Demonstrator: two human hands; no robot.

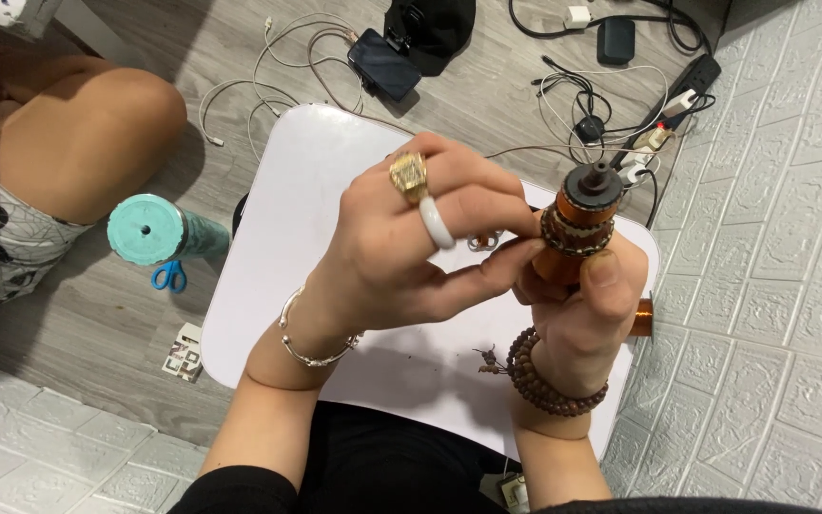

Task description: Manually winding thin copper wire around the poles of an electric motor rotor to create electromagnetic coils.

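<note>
The copper-wound motor core (577,233) looks dense and stiff, likely heavy for its size, with a smooth amber-orange body that could slip and fine wire windings that would nick or snap under a hard pinch. The plain cylindrical body below the windings seems the safest place to take hold. It has a dark grey cap with a small stub on top and a band of coppery coil beneath. It is held upright in the air above the right part of the white surface (287,238). The right hand (577,319) is clenched around its lower body, thumb pressed up the front. The left hand (411,252), wearing a gold ring and a white ring, pinches at the coil band with its fingers (497,266). A small copper spool (642,316) lies at the surface's right edge. On the floor (97,314) stand a teal cup (149,230) and blue scissors (171,276), with tangled cables (278,76) beyond.
</note>
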